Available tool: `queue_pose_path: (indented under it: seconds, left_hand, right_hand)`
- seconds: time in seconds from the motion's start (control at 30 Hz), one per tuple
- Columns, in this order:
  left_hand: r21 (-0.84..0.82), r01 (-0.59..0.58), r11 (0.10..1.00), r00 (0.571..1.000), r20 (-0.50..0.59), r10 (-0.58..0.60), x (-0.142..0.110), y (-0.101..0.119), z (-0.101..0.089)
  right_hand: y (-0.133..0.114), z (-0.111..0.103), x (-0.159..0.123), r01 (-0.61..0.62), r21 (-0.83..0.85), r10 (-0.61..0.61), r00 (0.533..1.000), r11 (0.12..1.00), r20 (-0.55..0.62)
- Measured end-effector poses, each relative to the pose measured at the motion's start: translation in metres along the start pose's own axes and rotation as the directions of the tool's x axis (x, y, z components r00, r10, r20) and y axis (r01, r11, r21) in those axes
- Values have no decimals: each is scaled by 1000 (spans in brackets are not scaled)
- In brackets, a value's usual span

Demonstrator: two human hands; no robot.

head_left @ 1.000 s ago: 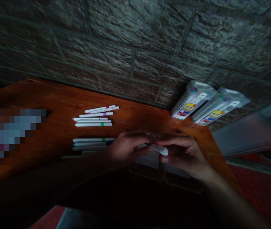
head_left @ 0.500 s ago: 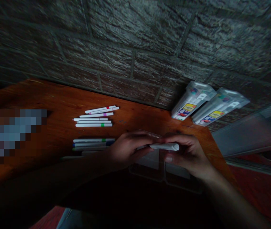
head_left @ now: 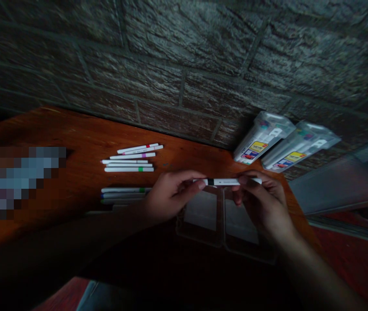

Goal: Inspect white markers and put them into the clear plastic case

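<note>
A white marker (head_left: 225, 182) with a dark band near its left end lies level between my two hands. My left hand (head_left: 174, 194) pinches that banded end between thumb and fingers. Toward the other end, my right hand (head_left: 264, 198) grips the barrel with thumb and fingers. Beneath the hands lies an open clear plastic case (head_left: 200, 211) in two halves, each with a pale insert. Left of my left hand, several white markers (head_left: 122, 190) lie in a row, partly hidden by my forearm. Farther back is another group of white markers (head_left: 128, 164) with coloured bands.
Two clear marker cases (head_left: 255, 144) with yellow labels stand against the stone wall (head_left: 158, 65) at the back right. The wooden table (head_left: 73, 134) ends at the right above a red floor (head_left: 349, 259). A pixelated patch covers the table's left side.
The marker has been turned so its dark band and printing show, and it has risen slightly. My right hand has shifted its grip toward the marker's right end.
</note>
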State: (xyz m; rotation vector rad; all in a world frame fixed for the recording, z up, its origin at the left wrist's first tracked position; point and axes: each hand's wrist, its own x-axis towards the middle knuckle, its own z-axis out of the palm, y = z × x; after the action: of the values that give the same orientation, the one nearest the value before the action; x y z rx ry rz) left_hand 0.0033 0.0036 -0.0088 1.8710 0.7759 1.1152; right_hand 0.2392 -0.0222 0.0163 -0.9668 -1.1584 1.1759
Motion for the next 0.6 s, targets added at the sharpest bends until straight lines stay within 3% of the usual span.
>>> queue_pose_path:
  seconds: [0.13,0.23,0.33,0.6]
  left_hand:
    - [-239,115,964,983,-113,-145,8,-1,-3]
    - [-265,133,955,975,-138,-174,10,-2,-6]
    - [-272,136,953,981,-97,-168,9,-1,-5]
    - [-248,99,964,994,-18,-107,2,3,3]
  right_hand:
    - [1,1,2,-107,-58,112,990,993,88]
    - [1,3,0,-202,-139,228,952,969,205]
    - [0,5,-3,-291,-168,327,908,942,261]
    - [9,9,-6,-244,-144,280,890,959,359]
